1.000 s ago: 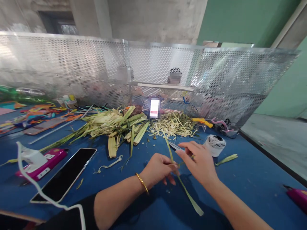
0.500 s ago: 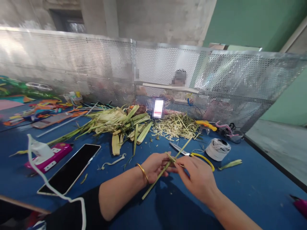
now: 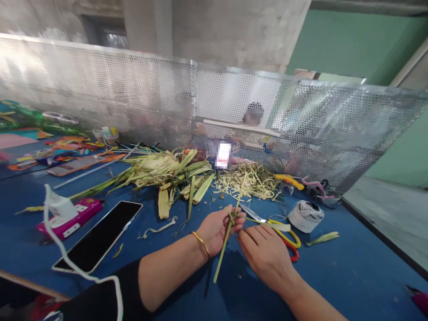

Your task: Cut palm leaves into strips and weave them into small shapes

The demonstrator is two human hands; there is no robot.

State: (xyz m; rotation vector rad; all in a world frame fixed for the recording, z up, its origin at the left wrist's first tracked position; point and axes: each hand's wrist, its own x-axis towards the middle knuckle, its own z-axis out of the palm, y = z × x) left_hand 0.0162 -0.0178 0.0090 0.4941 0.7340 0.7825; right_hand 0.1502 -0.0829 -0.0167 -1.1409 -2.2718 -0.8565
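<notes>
My left hand [image 3: 222, 229], with a gold bangle at the wrist, pinches crossed green plant strips [image 3: 222, 255]. One strip rises past the fingers toward the leaf scraps and its lower end hangs down over the table. Another pale strip [image 3: 281, 226] reaches right, across the scissors. Close beside the left fingers is my right hand [image 3: 265, 254], curled with its back toward me. Its fingertips are partly hidden, so I cannot make out what they hold. Just beyond it lie the scissors [image 3: 296, 240], with yellow and red handles, beside a spool of white string [image 3: 306, 216].
A pile of leaves and stalks [image 3: 157, 169] and shredded scraps [image 3: 250, 183] lie ahead. At left are a black phone [image 3: 100, 236] and a magenta power strip [image 3: 70, 218] with a white cable. A perforated metal screen [image 3: 133, 98] stands behind; a person is beyond it.
My right hand has moved slightly down, away from the crossing of the strips. The held strip now stands steeper. More of the scissors shows, including the red handle.
</notes>
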